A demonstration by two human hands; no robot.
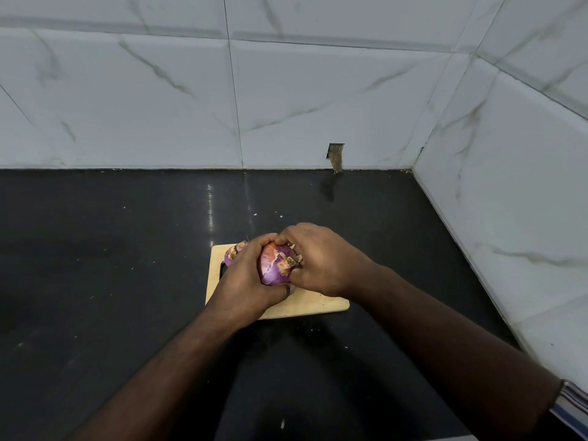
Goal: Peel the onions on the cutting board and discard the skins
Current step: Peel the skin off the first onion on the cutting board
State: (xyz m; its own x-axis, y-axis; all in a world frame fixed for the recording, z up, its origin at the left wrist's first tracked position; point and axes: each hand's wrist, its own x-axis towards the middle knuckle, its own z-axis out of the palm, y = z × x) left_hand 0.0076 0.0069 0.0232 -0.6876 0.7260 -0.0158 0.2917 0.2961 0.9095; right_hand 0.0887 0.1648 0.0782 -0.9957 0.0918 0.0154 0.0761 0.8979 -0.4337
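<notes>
Black stone is filling the near part of the view, a dark glossy counter (95,281) with pale crumbs of skin scattered on it, and both bare forearms are reaching in over it from below. Just past them, the left hand (245,278) is wrapping its fingers round a purple onion (276,265), cupping it from the left and underneath and holding it over the wooden cutting board (318,305). The right hand (318,261) is meeting it from the other side, thumb and fingertips pinching at the dry, papery orange skin near the onion's right end, where flakes are hanging loose. Peeking out behind the left hand's knuckles, a second onion (234,251) is sitting on the board's far left corner, its brown skin partly torn. Beyond the board, the counter is running back to a white marble-look tiled wall (159,106), which is turning a corner on the right, with a small rough notch (335,155) cut into its base.
</notes>
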